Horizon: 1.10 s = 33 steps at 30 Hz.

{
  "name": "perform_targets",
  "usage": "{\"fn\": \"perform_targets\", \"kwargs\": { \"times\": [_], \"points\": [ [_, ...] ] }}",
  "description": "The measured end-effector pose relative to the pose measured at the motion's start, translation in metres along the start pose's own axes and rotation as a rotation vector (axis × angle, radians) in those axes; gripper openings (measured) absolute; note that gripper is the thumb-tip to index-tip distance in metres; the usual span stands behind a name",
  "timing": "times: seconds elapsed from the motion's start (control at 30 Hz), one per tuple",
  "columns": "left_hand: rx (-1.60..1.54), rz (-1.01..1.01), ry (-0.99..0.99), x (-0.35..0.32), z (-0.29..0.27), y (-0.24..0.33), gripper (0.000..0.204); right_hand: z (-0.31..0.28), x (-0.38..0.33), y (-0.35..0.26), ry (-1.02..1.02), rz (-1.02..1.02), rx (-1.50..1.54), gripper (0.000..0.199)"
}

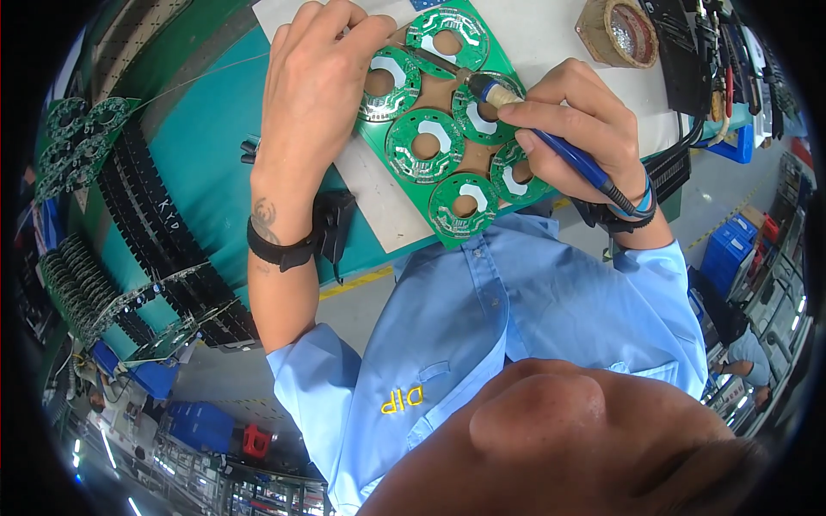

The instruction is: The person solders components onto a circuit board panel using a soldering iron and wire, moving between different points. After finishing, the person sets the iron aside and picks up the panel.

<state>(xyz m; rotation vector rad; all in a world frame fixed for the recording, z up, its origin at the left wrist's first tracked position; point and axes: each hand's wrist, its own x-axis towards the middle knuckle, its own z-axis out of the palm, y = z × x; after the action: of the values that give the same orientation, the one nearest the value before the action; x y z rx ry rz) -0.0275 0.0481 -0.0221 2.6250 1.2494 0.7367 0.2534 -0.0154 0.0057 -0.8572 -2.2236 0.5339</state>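
My right hand (585,120) grips the blue handle of a soldering iron (568,157), whose metal tip slants up and left over a green circuit board panel (440,161). Several ring-shaped boards with brown centre holes make up the panel, which lies flat on a pale sheet. Closed in a pinch at the panel's far left side, my left hand (318,82) holds a thin solder wire (206,76) that trails off to the left. Its fingertips are near the iron's tip. Whether wire and tip touch is too small to tell.
At the far right of the panel stands a brownish many-sided pot (615,33). Left of my arm lie black slotted racks (155,206), another green board panel (82,142) and a row of upright boards (77,279). Hand tools and cables (718,64) crowd the right edge.
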Motion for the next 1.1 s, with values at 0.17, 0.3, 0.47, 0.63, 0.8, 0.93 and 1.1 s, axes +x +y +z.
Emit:
{"fn": "perform_targets", "kwargs": {
  "times": [0.17, 0.3, 0.47, 0.63, 0.8, 0.93, 1.1],
  "points": [
    [0.000, -0.004, 0.038, 0.001, -0.001, 0.000, 0.013, -0.002, -0.001, -0.002, 0.000, -0.010, 0.017, 0.032],
    [-0.016, -0.037, 0.078, 0.000, -0.001, -0.002, 0.010, -0.006, -0.007, -0.006, 0.007, -0.002, 0.020, 0.030],
    [-0.154, -0.267, 0.132, -0.006, 0.003, 0.000, 0.010, -0.017, -0.023, -0.014, 0.086, 0.058, 0.050, 0.029],
    [-0.257, -0.536, 0.204, -0.008, -0.002, 0.006, 0.014, -0.037, -0.084, -0.009, 0.308, 0.227, 0.073, 0.027],
    [0.008, -0.154, 0.264, -0.008, 0.002, -0.006, 0.017, -0.020, -0.112, 0.011, 0.764, 0.555, -0.199, 0.034],
    [0.004, -0.166, 0.196, -0.007, 0.000, -0.001, 0.020, -0.030, -0.111, 0.014, 0.678, 0.596, -0.083, 0.035],
    [-0.114, -0.350, 0.129, -0.013, 0.005, 0.002, 0.022, -0.028, -0.083, 0.006, 0.536, 0.423, 0.090, 0.035]
  ]
}}
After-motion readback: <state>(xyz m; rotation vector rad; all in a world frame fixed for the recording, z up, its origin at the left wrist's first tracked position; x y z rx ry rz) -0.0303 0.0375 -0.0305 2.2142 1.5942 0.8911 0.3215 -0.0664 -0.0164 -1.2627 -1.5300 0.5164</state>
